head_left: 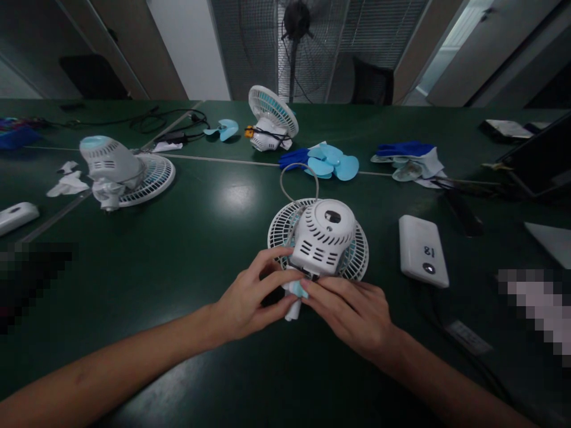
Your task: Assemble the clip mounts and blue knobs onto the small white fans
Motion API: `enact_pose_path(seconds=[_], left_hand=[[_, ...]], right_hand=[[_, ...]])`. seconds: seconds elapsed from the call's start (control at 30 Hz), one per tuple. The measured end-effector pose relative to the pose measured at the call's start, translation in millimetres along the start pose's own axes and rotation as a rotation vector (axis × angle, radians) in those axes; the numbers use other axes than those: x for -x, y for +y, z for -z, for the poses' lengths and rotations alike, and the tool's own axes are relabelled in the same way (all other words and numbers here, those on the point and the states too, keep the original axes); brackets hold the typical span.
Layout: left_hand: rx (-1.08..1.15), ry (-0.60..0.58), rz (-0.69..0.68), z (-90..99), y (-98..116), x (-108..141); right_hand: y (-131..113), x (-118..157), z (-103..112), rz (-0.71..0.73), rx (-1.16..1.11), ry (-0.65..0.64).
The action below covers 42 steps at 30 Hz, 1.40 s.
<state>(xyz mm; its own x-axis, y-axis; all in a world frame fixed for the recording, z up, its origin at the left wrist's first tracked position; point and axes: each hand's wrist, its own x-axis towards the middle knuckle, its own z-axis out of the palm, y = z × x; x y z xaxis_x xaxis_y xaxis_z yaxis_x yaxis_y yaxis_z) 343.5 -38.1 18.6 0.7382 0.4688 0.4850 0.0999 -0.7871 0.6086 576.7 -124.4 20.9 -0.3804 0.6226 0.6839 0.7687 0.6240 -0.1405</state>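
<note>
A white fan (328,229) lies with its round grille flat on the dark green table and its vented motor housing facing up. At the near end of the housing is a white clip part with a light blue piece (298,289). My left hand (256,291) has its thumb and fingers closed round this clip part from the left. From the right, my right hand (352,309) presses its fingertips on the blue piece, just below the housing. The fingers partly cover the joint between clip and housing. A thin pale cable loops up behind the fan.
Another white fan (118,172) lies at the left, a third (271,119) at the back. Light blue blades (333,161) and blue-white gloves (410,159) lie beyond the near fan. A white power bank (423,251) is at the right. Cables and a dark screen (546,157) lie farther right.
</note>
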Motion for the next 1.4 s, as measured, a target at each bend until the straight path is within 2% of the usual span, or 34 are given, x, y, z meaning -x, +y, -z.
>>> enact_pose_path(seconds=[0.13, 0.23, 0.3, 0.53, 0.7, 1.03, 1.23, 1.4], left_hand=[[-0.004, 0.004, 0.005, -0.7, 1, 0], [-0.001, 0.007, 0.006, -0.8, 1, 0], [0.002, 0.006, 0.008, -0.7, 0, 0], [0.000, -0.008, 0.002, -0.3, -1, 2], [-0.002, -0.013, 0.014, -0.5, -1, 2], [-0.014, -0.009, 0.010, 0.3, 1, 1], [0.000, -0.019, 0.003, 0.5, -1, 1], [-0.008, -0.019, 0.006, 0.2, 0, 1]], right_hand=[[-10, -5, -2, -0.131, -0.082, 0.045], [-15, -6, -4, -0.263, -0.166, 0.030], [-17, -5, -5, -0.301, -0.191, 0.032], [-6, 4, -5, -0.157, -0.125, 0.058], [-2, 7, -4, -0.050, -0.038, 0.031], [0, 6, -4, -0.043, -0.010, 0.008], [-2, 2, -4, -0.044, -0.010, 0.042], [-10, -5, -6, -0.145, -0.047, 0.089]])
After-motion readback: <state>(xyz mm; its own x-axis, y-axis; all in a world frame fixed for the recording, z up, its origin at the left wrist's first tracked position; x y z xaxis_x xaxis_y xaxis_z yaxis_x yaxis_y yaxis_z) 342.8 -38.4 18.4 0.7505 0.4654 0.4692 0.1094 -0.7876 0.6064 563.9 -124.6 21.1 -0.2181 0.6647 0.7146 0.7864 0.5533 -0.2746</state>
